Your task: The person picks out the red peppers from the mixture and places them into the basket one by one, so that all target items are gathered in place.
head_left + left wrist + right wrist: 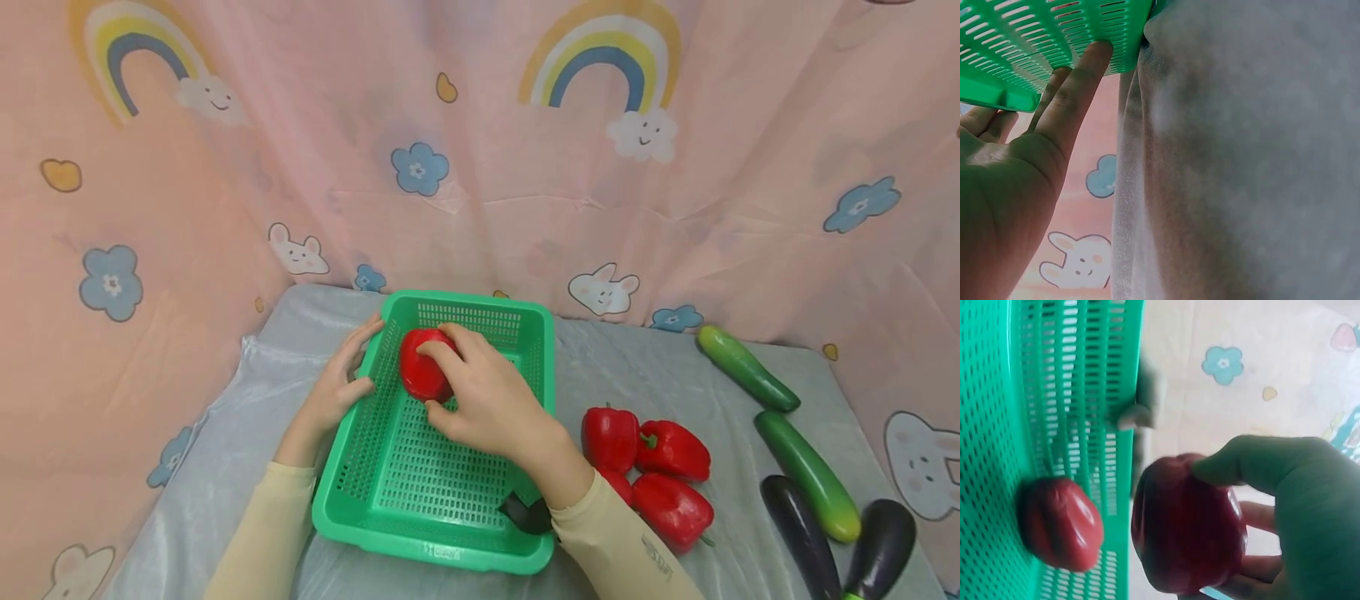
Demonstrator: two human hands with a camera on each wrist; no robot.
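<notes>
My right hand [491,396] grips a red bell pepper [424,367] above the upper left part of a green plastic basket [435,558]. In the right wrist view, thumb and fingers curl round that pepper [1188,531]. A second red bell pepper [1063,525] lies inside the basket there; I cannot make it out in the head view. My left hand [330,398] is at the basket's left side. Straight fingers [1075,103] touch the slotted outer wall in the left wrist view.
Several red bell peppers [673,510] lie on the grey cloth [600,362] to the basket's right. Farther right are two green cucumbers [806,475] and two dark eggplants [879,546]. A pink patterned curtain [480,233] hangs behind. A black object [528,514] sits at my right wrist.
</notes>
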